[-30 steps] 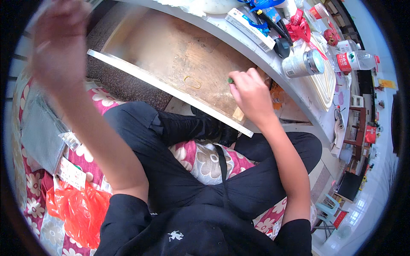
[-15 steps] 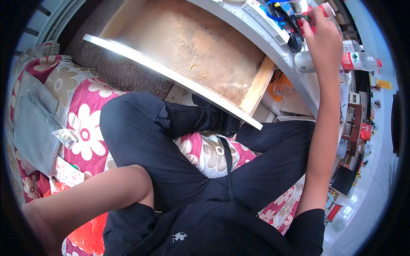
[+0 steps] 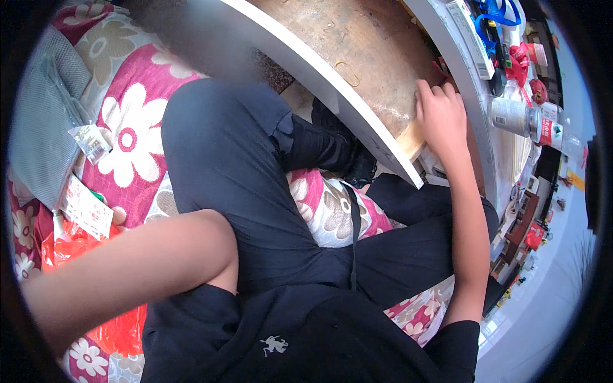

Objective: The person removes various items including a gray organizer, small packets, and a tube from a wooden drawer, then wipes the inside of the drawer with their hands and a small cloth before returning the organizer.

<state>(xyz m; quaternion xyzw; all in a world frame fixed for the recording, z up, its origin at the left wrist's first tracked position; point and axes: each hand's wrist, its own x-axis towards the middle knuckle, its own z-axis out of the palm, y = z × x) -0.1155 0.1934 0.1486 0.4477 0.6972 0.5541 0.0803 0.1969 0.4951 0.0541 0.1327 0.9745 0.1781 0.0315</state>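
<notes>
My right hand is over the right side of an open drawer, above its pale wooden side wall. Its fingers are curled, and what they hold, if anything, is hidden. A small dark red bit shows just beyond the fingertips; I cannot tell whether they touch it. A yellow loop, like a rubber band, lies on the worn drawer bottom. Only the left forearm shows, running off past the left edge, so my left hand is out of sight.
On the white tabletop right of the drawer are a white box, a blue strap, red ribbon and clear plastic bottles. My crossed legs rest on a flowered cover. A grey mesh bag and red plastic bag lie at left.
My right hand has come down from the things on the tabletop to the drawer's right side. The view has shifted, so the drawer and table sit farther up and right.
</notes>
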